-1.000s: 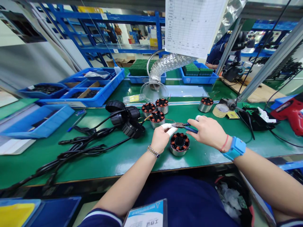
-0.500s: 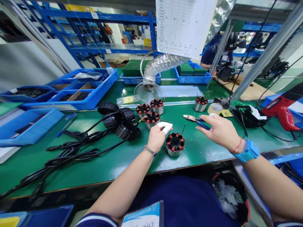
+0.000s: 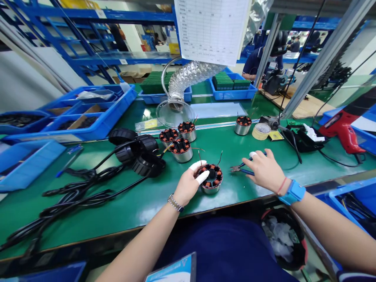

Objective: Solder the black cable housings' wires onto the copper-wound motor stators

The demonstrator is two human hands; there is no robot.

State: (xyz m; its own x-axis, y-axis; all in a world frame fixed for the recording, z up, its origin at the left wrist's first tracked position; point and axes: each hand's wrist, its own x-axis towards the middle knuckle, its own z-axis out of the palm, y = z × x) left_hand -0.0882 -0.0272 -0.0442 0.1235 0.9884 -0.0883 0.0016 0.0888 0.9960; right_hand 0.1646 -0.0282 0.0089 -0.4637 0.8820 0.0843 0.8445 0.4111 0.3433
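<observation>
My left hand [image 3: 190,183], with white covers on its thumb and finger, grips the left rim of a motor stator [image 3: 216,188]. This stator has copper windings, a silver metal ring and two thin wires standing up. Right of it, low over the green bench, my right hand [image 3: 266,170] has its fingers loosely round the blue handles of a pair of cutting pliers [image 3: 243,169]. The pliers' jaws point left toward the stator. Behind my left hand stand three more stators, the nearest one [image 3: 181,153] with a red wire trailing right.
Black round housings [image 3: 149,163] with coiled cables [image 3: 73,203] lie at left, before blue bins [image 3: 117,113]. A fume duct [image 3: 190,78] hangs mid-bench. Another stator [image 3: 243,126], a tape roll [image 3: 261,132] and a red power drill [image 3: 343,129] are at right. A co-worker [image 3: 252,64] sits beyond.
My left hand has gone from holding a wire to gripping the stator's rim. My right hand has lowered the pliers toward the bench, and their jaws have dropped. The view has shifted slightly.
</observation>
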